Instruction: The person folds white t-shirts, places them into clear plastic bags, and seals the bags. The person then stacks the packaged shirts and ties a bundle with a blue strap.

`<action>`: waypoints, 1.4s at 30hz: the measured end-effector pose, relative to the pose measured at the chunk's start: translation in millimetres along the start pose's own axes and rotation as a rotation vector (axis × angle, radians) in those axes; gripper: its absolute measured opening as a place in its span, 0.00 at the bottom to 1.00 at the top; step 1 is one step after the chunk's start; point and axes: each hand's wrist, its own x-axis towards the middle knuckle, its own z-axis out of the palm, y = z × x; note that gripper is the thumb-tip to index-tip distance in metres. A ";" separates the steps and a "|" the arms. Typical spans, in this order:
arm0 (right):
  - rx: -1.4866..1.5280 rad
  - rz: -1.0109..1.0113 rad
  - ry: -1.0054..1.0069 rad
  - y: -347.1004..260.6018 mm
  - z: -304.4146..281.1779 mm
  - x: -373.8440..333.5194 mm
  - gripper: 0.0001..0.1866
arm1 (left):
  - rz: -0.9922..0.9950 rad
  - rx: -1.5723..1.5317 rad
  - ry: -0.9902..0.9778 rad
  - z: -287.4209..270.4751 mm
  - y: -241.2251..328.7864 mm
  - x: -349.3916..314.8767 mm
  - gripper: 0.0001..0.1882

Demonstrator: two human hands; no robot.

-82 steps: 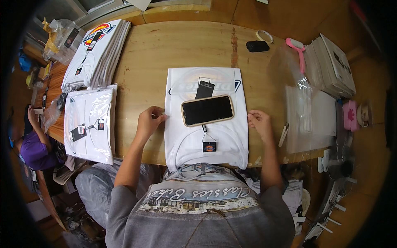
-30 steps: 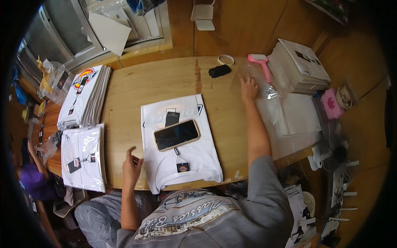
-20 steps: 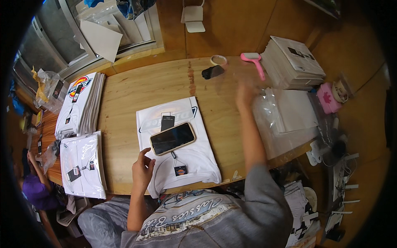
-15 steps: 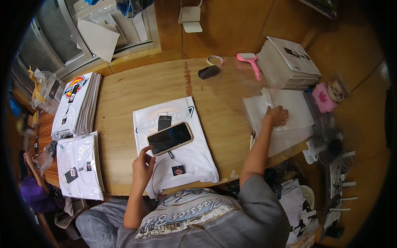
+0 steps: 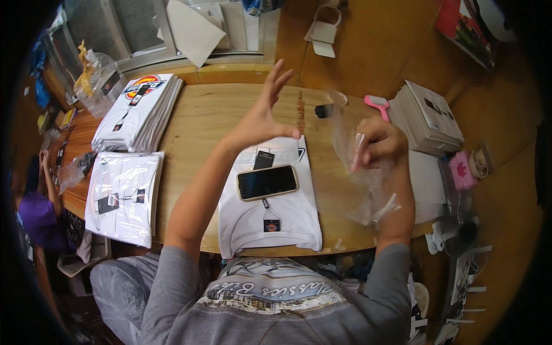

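A clear plastic bag [image 5: 368,201] hangs thin and crumpled from my right hand [image 5: 382,141], whose fingers pinch its edge over the right side of the table. My left hand [image 5: 261,118] is raised with its fingers spread and nothing in it, above the far end of a folded white T-shirt [image 5: 247,213]. On that shirt lies a phone [image 5: 268,183] with a dark screen. A black paper tag [image 5: 265,158] shows just beyond the phone, and a small square black tag [image 5: 271,225] lies near the collar.
Folded white shirts [image 5: 141,118] are stacked at the left, beside bagged shirts [image 5: 123,201]. A stack of packages [image 5: 425,115], pink lint roller [image 5: 376,103], tape roll [image 5: 338,99] and pink box [image 5: 462,171] stand right. Flat white sheets [image 5: 425,187] lie nearby. Another person [image 5: 43,221] sits far left.
My right hand has lifted a clear bag from the pile at the right and brought it inward. The left hand has left the phone's edge, risen and opened. The whole view has shifted.
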 end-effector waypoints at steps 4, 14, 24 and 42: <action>-0.196 -0.099 -0.212 -40.7 10.8 26.9 0.10 | -0.096 -0.487 -0.211 -6.7 4.7 21.5 0.66; -0.169 -0.152 0.581 -46.6 7.6 13.3 0.13 | -0.124 -0.061 0.187 -54.5 28.8 10.7 0.34; 0.171 -0.437 0.789 -24.5 44.3 101.3 0.19 | 0.433 1.209 0.449 3.4 116.4 3.2 0.25; -0.671 -0.104 0.741 -28.5 -8.1 79.8 0.17 | 0.073 0.754 0.094 -127.5 110.5 10.5 0.30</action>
